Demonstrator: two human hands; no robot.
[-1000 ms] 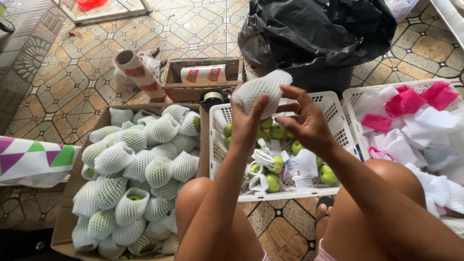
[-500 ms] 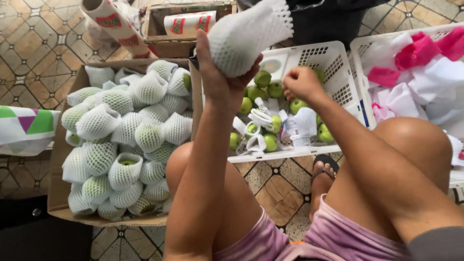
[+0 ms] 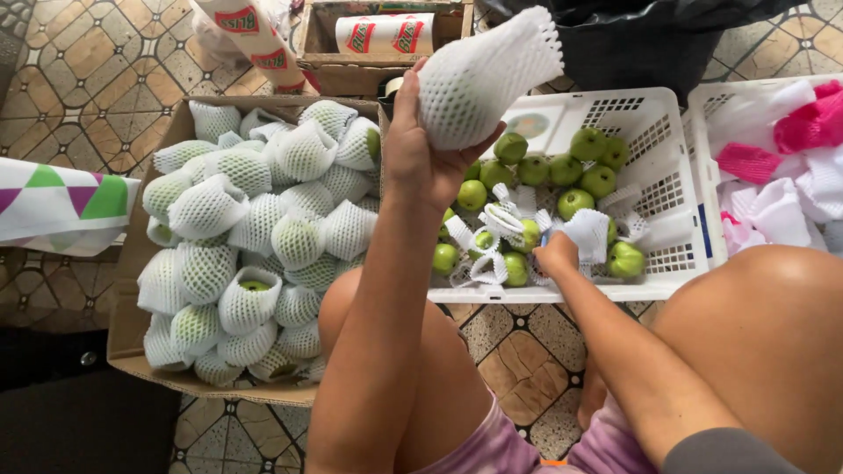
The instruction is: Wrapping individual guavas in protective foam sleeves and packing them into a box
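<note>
My left hand [image 3: 420,151] is raised above the gap between the box and the basket, gripping a fruit wrapped in white foam net [image 3: 481,77]. My right hand [image 3: 557,254] reaches down into the white plastic basket [image 3: 667,211] and closes on a loose white foam net [image 3: 587,233] among several bare green fruits [image 3: 584,167]. On the left a cardboard box [image 3: 132,290] is packed with several green fruits in white foam nets [image 3: 255,228].
A second white basket [image 3: 773,167] at the right holds white and pink foam nets. A small cardboard box with tape rolls [image 3: 385,35] sits at the top, a black bag [image 3: 632,35] beside it. A patterned cloth [image 3: 61,202] lies at the left. My knees frame the tiled floor.
My left hand has kept the wrapped fruit raised while my right hand let go of it and dropped into the basket onto a loose foam net. The view tilted down.
</note>
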